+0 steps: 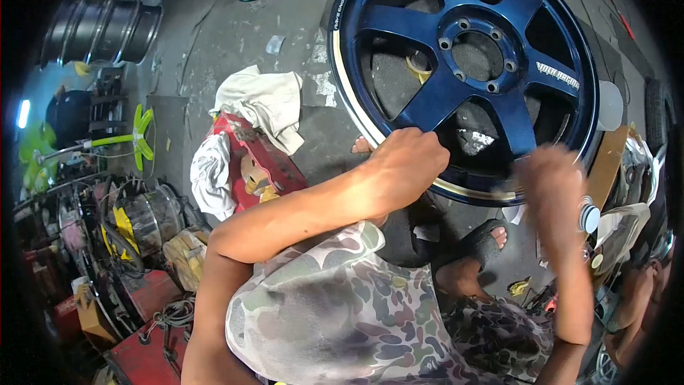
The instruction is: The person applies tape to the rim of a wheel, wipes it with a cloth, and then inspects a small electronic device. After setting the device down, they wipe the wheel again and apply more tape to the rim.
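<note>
A glossy blue five-spoke car wheel rim (445,103) with white lettering fills the upper right. Cream tape (348,93) runs along its left lip and appears again on the bottom lip. My left hand (410,164) is closed at the lower-left lip; whatever its fingers grip is hidden beneath it. Over the lower-right lip, my right hand (552,189) is smeared by motion, so its fingers cannot be made out. Through a gap between the spokes shows a roll of tape (419,68).
White cloths (267,103) lie on and beside a red box (274,164) to the left. Another rim (100,32) and a green fan (142,135) stand at far left. Right of the blue rim are a cardboard piece (609,164), a round-lidded container (589,218) and another person's arm (638,299).
</note>
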A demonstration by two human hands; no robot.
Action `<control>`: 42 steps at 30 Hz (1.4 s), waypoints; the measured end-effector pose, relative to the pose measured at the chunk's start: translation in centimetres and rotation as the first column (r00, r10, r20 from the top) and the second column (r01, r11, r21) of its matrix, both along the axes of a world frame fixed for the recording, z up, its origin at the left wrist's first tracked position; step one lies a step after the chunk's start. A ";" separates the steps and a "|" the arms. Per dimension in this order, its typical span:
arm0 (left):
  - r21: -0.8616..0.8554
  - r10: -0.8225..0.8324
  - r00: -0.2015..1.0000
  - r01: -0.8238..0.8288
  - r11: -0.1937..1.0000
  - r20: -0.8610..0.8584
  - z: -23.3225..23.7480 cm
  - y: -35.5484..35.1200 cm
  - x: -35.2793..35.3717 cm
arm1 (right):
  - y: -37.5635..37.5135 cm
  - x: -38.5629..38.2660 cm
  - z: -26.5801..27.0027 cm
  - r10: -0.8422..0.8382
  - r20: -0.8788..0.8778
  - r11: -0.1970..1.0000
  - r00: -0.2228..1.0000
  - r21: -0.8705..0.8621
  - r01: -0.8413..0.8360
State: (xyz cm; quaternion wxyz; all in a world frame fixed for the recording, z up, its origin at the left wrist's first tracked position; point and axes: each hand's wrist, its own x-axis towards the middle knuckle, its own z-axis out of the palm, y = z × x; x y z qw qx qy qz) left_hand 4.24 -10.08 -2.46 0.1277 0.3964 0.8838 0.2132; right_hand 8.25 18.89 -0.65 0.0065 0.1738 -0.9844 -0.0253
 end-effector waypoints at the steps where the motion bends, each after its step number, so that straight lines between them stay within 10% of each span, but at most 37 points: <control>1: -0.035 -0.016 0.999 0.018 0.999 0.047 0.1 0.3 -0.3 | 3.5 -2.8 1.4 -0.042 -0.058 0.999 0.997 -0.031 0.041; 4: -0.006 -0.044 0.998 0.044 0.999 0.051 -0.2 -0.4 -1.0 | 10.8 -4.1 5.8 -0.239 -0.216 0.965 0.947 0.059 0.257; 6: 0.041 -0.005 0.983 -0.003 0.999 0.181 -0.3 -1.8 -2.7 | 9.9 -0.7 7.0 -0.420 0.103 0.811 0.902 -0.404 0.424; 8: 0.175 0.239 0.946 -0.279 0.944 0.220 2.3 -3.5 -4.0 | 11.4 2.3 6.2 -0.148 0.509 0.834 0.848 -0.397 0.384; 10: 0.313 0.490 0.847 -0.532 0.787 0.206 3.5 -6.0 -4.4 | 10.4 4.1 4.2 -0.233 0.818 0.849 0.526 -0.093 0.521; 12: 0.320 0.681 0.712 -0.694 0.645 0.171 2.3 -9.3 -4.3 | 11.9 7.5 -2.0 0.007 0.699 0.939 0.716 -0.251 0.236; 18: 0.197 0.715 0.689 -0.722 0.664 0.116 -1.3 -10.9 1.6 | 14.2 12.5 -16.0 -0.013 0.499 0.985 0.866 -0.143 0.097; 23: 0.419 0.398 0.876 -0.264 0.869 -0.273 -3.6 -8.7 4.1 | 12.8 11.6 -18.8 -0.085 0.310 0.955 0.947 -0.245 0.166; 31: 0.316 0.241 0.940 -0.159 0.935 -0.242 -2.1 -7.6 3.6 | 6.6 11.8 -14.7 0.140 0.416 0.988 0.899 -0.118 -0.100; 34: 0.133 0.221 0.942 -0.193 0.972 -0.251 -2.6 -9.5 1.9 | 2.5 13.2 -12.8 0.271 0.761 0.957 0.589 -0.149 -0.247; 37: 0.124 0.444 0.793 -0.434 0.892 -0.416 -1.8 -11.8 -1.3 | -2.7 11.0 -5.4 0.578 0.590 0.671 0.564 -0.737 0.083; 42: 0.288 0.673 0.674 -0.608 0.739 -0.303 -2.5 -13.9 -1.4 | -7.9 6.9 4.7 0.764 0.424 0.354 0.486 -0.905 0.234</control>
